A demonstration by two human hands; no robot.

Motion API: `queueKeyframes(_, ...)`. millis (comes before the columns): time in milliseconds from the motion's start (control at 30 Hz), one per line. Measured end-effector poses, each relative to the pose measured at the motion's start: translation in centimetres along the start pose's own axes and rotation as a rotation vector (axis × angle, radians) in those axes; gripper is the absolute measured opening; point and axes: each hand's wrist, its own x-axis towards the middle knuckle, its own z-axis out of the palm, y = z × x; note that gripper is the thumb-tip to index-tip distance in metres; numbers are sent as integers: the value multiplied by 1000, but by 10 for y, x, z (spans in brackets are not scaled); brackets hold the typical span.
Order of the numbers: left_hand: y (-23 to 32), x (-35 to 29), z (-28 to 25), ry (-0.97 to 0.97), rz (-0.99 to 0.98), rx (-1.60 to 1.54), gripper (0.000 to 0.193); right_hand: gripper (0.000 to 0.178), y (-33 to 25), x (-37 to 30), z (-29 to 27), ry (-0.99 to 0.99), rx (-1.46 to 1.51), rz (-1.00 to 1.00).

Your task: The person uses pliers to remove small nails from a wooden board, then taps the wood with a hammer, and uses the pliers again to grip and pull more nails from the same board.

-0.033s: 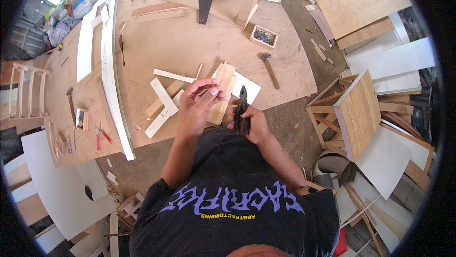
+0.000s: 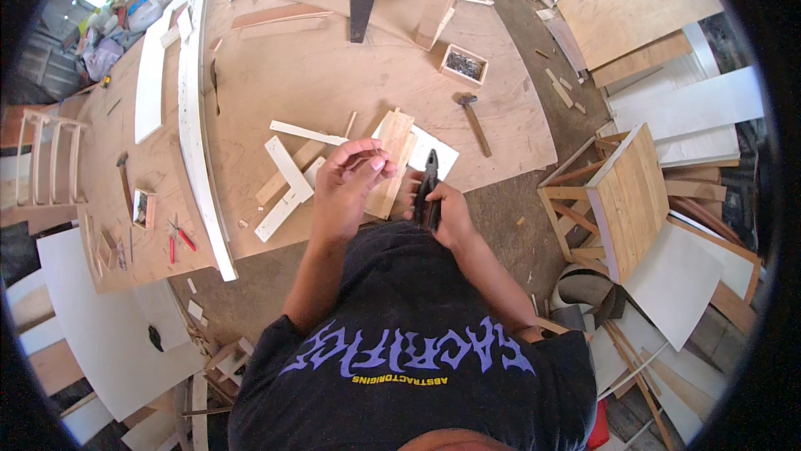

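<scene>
Slightly rightward, the black pliers point(image 2: 430, 177) have shifted in my right hand point(image 2: 450, 214), which is clamped on them near the near edge of the table point(image 2: 292, 75). My left hand point(image 2: 350, 177) is apart from it, fingertips pinched; on what, I cannot tell. Open tabletop stretches toward one saw point(image 2: 361, 13). I count two hammers point(image 2: 476, 125), two small boxes point(image 2: 460, 78).

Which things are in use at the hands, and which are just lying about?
In use:
- dark pliers, in right hand
- left hand, fingertips pinched; contents too small to identify

Apparently lying about:
- green-handled saw
- hammer on the right
- red-handled pliers
- wooden box of small metal pieces
</scene>
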Motion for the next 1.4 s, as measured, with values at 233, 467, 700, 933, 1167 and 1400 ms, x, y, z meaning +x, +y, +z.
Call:
queueKeyframes(233, -4, -16, -11, 40, -40, -27, 25, 44, 34, 113, -87, 433, -988, -258)
queueKeyframes(467, -34, -11, -29, 79, 64, 197, 21, 74, 36, 129, -88, 474, -1657, -478)
queueKeyframes(700, -68, 6, -32, 77, -99, 348, 23, 59, 18, 105, -83, 305, -1511, -776)
queueKeyframes(933, -97, 34, -6, 18, -126, 680, 17, 28, -32, 58, -63, -180, -674, -536)
queueKeyframes(1167, -156, 84, 44, 80, -72, 672, 23, 18, -97, 82, -109, -126, -882, -578)
queueKeyframes(1400, -220, 122, 57, 193, -50, 1021, 41, 17, -161, 155, -150, 79, -472, -358)
